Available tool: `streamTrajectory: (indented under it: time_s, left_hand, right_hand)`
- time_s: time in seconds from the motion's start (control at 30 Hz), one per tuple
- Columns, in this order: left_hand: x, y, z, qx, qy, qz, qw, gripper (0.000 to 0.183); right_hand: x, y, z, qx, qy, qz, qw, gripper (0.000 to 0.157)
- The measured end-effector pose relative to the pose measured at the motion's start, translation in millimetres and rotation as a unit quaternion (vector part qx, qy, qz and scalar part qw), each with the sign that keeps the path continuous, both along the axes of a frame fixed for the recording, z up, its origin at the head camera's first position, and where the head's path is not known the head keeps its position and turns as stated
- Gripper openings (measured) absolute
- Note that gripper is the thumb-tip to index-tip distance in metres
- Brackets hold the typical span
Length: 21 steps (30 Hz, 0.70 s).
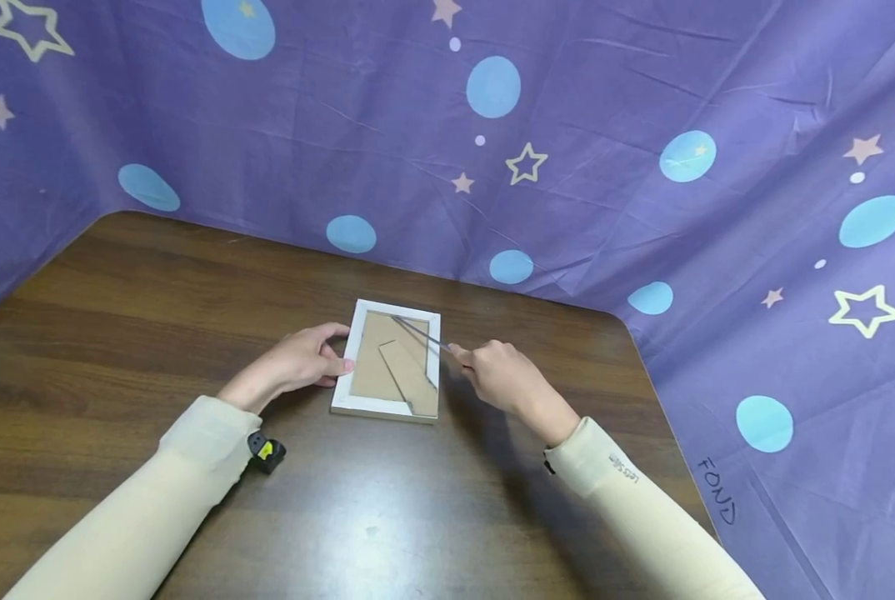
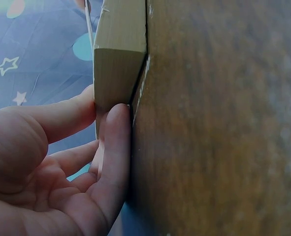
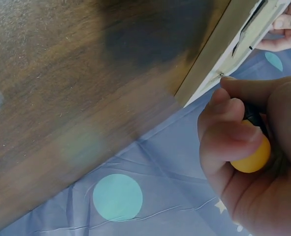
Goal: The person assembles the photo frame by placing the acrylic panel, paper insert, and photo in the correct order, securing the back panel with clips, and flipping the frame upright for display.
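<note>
A white-edged picture frame (image 1: pixel 346 406) lies back side up on the table, its brown backing board (image 1: pixel 372 367) and fold-out stand flap (image 1: pixel 410 375) showing. My left hand (image 1: pixel 301 358) grips the frame's left side, thumb on the top edge and fingers against the side, as the left wrist view also shows. In my right hand (image 1: pixel 503 375) is a screwdriver (image 1: pixel 425 334); its thin shaft slants over the backing, tip near the frame's top inner edge. The right wrist view shows fingers curled round its black handle with a yellow end (image 3: pixel 251 157).
The brown wooden table (image 1: pixel 192 317) runs back to a purple curtain (image 1: pixel 417 108) with stars and blue dots, which also hangs along both sides. A black strap device with a yellow mark (image 1: pixel 267 452) sits at the left cuff.
</note>
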<state>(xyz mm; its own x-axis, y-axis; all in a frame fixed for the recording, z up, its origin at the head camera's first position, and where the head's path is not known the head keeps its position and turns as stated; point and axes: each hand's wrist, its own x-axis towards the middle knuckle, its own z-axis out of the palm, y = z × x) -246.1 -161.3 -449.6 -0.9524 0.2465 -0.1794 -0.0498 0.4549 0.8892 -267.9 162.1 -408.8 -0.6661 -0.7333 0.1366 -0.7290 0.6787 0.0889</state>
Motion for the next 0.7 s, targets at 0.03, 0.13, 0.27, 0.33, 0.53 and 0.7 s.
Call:
streamTrajectory:
  time_s: [0.03, 0.13, 0.27, 0.33, 0.53, 0.7]
  left_hand:
    - [0.1, 0, 0.1, -0.001, -0.001, 0.000, 1.0000, 0.074]
    - [0.2, 0, 0.4, -0.006, -0.001, -0.001, 1.0000, 0.074]
    - [-0.5, 0, 0.2, -0.008, 0.001, -0.001, 1.0000, 0.074]
    - [-0.9, 0, 0.1, -0.009, 0.002, -0.002, 1.0000, 0.074]
    - [-1.3, -1, -0.4, -0.010, 0.004, -0.003, 0.9999, 0.074]
    - [-1.1, -1, 1.0, -0.007, 0.003, -0.005, 1.0000, 0.074]
  right_hand:
    - [0.8, 0, -0.8, 0.002, 0.005, 0.002, 1.000, 0.038]
    - [3.2, -1, -3.7, 0.006, 0.020, 0.005, 1.000, 0.039]
    - [6.0, -2, -8.6, 0.007, 0.038, -0.001, 0.999, 0.039]
    - [6.9, -3, -11.5, 0.005, 0.048, -0.003, 0.999, 0.040]
    - [10.0, -5, -18.1, 0.013, 0.079, 0.000, 0.997, 0.044]
    - [11.8, -6, -20.4, 0.026, 0.094, 0.001, 0.995, 0.046]
